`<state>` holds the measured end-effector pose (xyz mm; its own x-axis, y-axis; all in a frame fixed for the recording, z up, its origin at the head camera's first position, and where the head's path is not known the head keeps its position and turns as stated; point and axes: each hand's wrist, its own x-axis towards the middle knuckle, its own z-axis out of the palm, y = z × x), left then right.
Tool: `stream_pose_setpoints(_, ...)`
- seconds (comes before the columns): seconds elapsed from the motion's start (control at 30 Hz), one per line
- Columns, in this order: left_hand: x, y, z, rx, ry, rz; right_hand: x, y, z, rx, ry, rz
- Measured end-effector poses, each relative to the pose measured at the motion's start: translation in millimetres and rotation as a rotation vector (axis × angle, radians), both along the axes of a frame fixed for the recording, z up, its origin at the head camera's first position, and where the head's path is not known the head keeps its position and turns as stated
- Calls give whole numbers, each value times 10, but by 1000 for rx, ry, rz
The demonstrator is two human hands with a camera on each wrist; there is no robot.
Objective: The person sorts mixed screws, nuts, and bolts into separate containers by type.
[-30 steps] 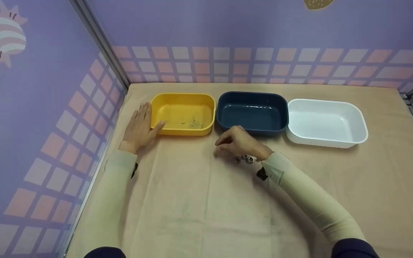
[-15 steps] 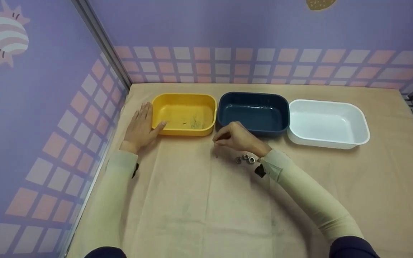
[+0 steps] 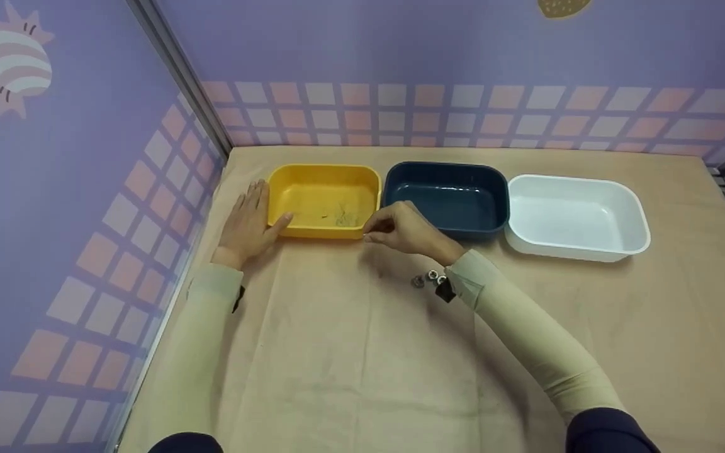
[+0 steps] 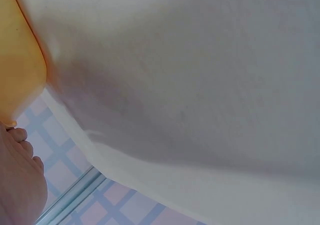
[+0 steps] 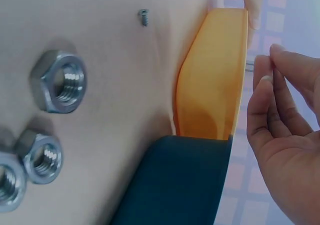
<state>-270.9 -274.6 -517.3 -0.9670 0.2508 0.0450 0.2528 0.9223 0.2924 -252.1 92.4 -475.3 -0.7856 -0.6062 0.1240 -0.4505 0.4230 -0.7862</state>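
Note:
My left hand (image 3: 246, 220) lies with its fingers straight along the left wall of the yellow box (image 3: 321, 233), thumb over the front rim. In the head view my right hand (image 3: 403, 229) is at that box's front right corner. Its thumb and forefinger pinch together, apparently on a small screw that the fingertips hide. Dark specks and thin small pieces (image 3: 345, 217) lie in the yellow box. In the right wrist view, another small screw (image 5: 144, 17) lies on the cloth. Three hex nuts (image 5: 59, 81) sit below my right wrist.
A dark blue box (image 3: 447, 211) stands right of the yellow one, and a white box (image 3: 579, 220) stands beyond it. Beige cloth (image 3: 419, 377) covers the table. Patterned panels (image 3: 362, 50) rise at the back and sides.
My right hand has moved away from me and slightly left, from the cloth to the yellow box's front right corner, fingertips still pinched. My left hand stays at the box.

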Motion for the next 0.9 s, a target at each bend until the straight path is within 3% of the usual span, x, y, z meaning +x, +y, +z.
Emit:
stream_pose_setpoints(0.37, 9, -5, 1, 0, 18, -10, -115, -108, 41, -11, -11, -121)
stream_pose_setpoints(0.67, -15, -5, -2, 9, 21, -10, -262, -168, 14, -83, -11, -88)
stream_pose_setpoints(0.9, 1, -29, -21, 4, 17, -8, -381, -286, 7, -52, -24, -114)
